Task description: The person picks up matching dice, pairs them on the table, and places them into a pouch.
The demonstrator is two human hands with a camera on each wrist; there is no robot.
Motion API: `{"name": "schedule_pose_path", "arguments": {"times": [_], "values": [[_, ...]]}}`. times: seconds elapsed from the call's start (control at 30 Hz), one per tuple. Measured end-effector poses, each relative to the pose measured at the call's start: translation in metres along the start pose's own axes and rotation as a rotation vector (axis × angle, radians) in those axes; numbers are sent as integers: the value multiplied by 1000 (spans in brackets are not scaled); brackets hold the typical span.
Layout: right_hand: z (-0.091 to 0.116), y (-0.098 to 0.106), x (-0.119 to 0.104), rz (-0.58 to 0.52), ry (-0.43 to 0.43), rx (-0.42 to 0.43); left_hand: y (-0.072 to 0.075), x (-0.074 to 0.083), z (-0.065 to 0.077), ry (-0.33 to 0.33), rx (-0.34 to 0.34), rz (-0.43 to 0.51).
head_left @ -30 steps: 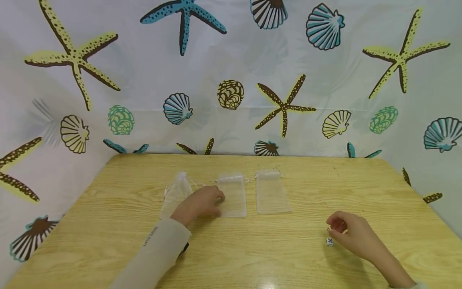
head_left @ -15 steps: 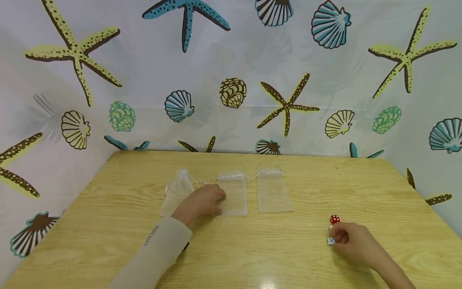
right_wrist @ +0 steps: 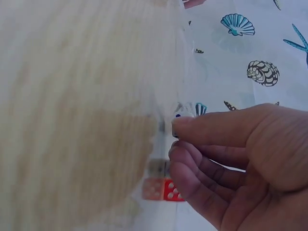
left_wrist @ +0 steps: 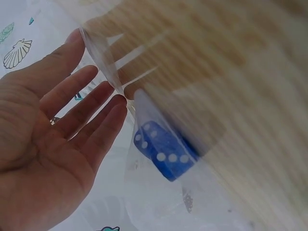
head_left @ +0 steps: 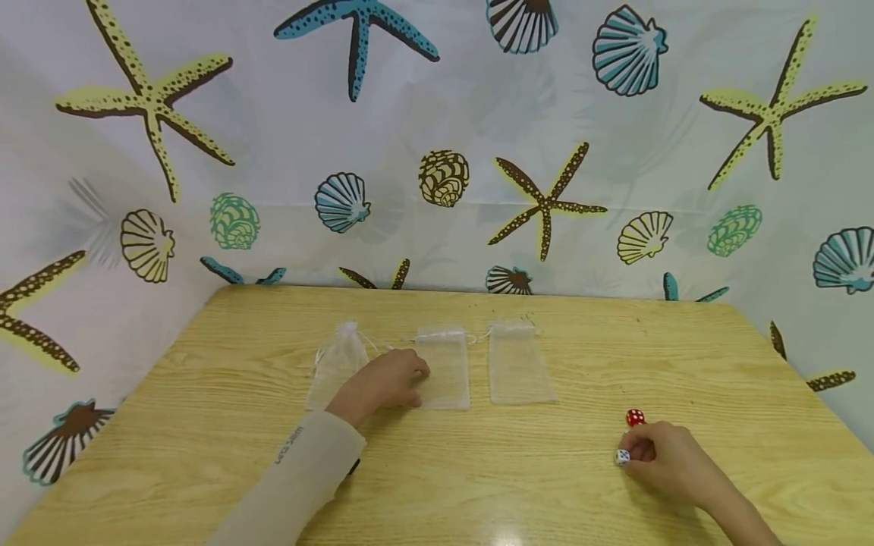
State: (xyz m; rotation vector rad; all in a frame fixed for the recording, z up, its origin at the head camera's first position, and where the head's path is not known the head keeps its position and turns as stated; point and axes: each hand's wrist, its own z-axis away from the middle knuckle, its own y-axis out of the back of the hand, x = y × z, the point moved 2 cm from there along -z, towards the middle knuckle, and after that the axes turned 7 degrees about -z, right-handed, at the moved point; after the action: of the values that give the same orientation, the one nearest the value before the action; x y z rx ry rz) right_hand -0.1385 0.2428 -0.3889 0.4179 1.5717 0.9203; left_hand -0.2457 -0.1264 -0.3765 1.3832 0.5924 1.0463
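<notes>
Fingertips (right_wrist: 190,130) of the right hand (head_left: 664,459), nearly together, pinched the white die (head_left: 622,457) near the red die (head_left: 635,417); a snug, square grip seemed safest. The left hand (head_left: 385,381) lay relaxed, seemingly empty.

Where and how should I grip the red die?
Probably pinch two opposite side faces of the red die, coming from above: it's a small cube sitting on the table, and the right hand, at the white die, crowds its near side.
</notes>
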Motion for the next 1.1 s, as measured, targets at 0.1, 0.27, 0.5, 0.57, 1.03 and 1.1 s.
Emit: {"name": "schedule_pose_path", "arguments": {"times": [0.1,0.27,0.5,0.57,1.03,1.1], "values": [[-4,-2,-8,11,28,3,0,0,0,3,1,-2],[-16,-9,-27,19,88,2,-1,-2,-2,8,3,-21],[-32,-26,-51,-20,126,-18,-3,-2,-2,16,3,1],[-37,-32,-57,-27,135,-23,-2,-1,-1,19,6,10],[-65,-66,-95,-99,284,-83,-1,1,1,15,16,-5],[-68,-71,-99,-114,296,-96,-1,1,1,7,21,-9]]}}
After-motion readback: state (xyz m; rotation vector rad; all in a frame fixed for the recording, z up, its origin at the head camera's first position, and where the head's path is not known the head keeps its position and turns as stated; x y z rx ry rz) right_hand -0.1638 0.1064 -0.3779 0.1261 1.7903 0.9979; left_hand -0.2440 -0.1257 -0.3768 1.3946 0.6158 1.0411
